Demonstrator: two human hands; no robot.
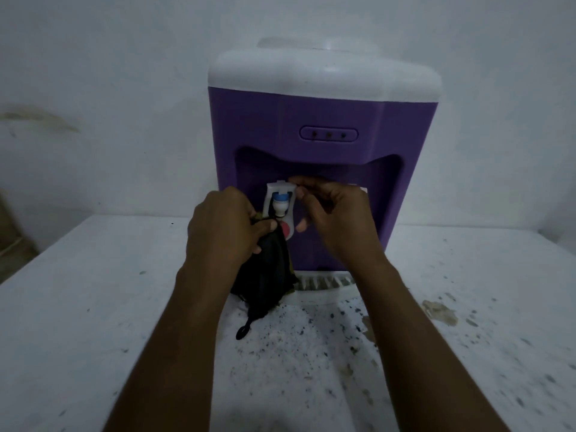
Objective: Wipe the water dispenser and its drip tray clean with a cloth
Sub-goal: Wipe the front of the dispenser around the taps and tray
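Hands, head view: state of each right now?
Left hand: grips the dark cloth.
Right hand: fingers and thumb pinch the white tap.

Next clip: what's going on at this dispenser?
A person is cleaning a purple dispenser on a stained white counter. The left hand grips a dark cloth against the lower part of the white tap. The cloth hangs down over the left end of the drip tray. The right hand holds the tap from the other side, fingers curled round it. The tray sits at the dispenser's foot.
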